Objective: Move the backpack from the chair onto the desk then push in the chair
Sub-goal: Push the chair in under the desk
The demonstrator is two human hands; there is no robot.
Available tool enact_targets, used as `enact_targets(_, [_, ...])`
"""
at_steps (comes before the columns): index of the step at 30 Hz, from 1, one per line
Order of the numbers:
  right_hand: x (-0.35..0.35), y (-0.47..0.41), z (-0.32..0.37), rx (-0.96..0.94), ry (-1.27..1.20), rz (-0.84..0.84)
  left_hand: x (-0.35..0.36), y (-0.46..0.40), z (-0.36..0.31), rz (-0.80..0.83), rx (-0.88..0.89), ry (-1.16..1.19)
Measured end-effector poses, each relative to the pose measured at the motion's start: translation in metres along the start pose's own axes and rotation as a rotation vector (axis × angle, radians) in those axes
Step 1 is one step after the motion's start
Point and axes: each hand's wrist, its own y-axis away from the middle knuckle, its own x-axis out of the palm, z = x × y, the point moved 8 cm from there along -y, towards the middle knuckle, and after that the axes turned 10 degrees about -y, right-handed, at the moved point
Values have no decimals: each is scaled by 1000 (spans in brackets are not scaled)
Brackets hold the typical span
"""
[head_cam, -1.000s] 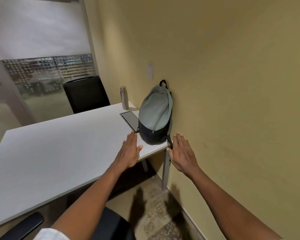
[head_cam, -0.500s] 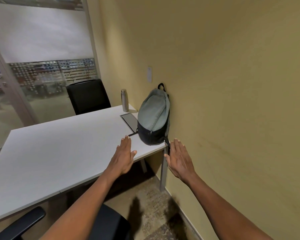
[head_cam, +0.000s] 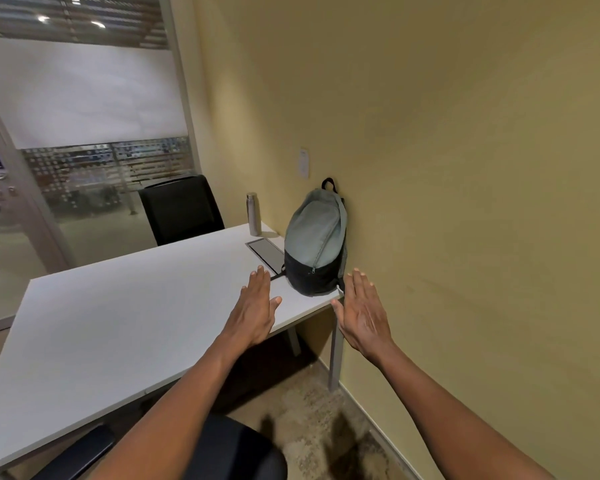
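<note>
Both grips empty: left hand [head_cam: 255, 308], right hand [head_cam: 364, 311] spread near backpack [head_cam: 314, 242] on desk [head_cam: 118, 323].

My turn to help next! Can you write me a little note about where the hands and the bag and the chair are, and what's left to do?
Left hand: open, flat, above the desk, holding nothing.
Right hand: open, empty, beside the desk's corner near the wall.
Backpack: upright on the desk's far corner, leaning on the wall, beside the metal bottle.
Done: backpack is on the desk.
Left: push in the chair, which sits below the arms, not yet tucked under.
</note>
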Motion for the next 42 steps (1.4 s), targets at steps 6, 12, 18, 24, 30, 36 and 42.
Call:
enact_targets(6, [-4,50,63,40,41,-25,-30,58,41,42,65,33])
enact_targets(12, [-20,85,128,81,-12,-65,-67,119,92,66,51,33])
enact_targets(18, [-33,99,164,63,-20,-108,-90,146,120,57,19,55])
enact_targets(24, [-31,98,166,54,27,-98,-98,151,124,30,32,-16])
enact_targets(30, [-28,105,173,70,4,-80,-104,159,132,19,45,-30])
enact_targets(36, [-27,108,207,65,-5,-81,-121,178,157,15,80,-53])
enact_targets(42, [-20,121,263,88,29,-100,-136,197,214,32,102,-34])
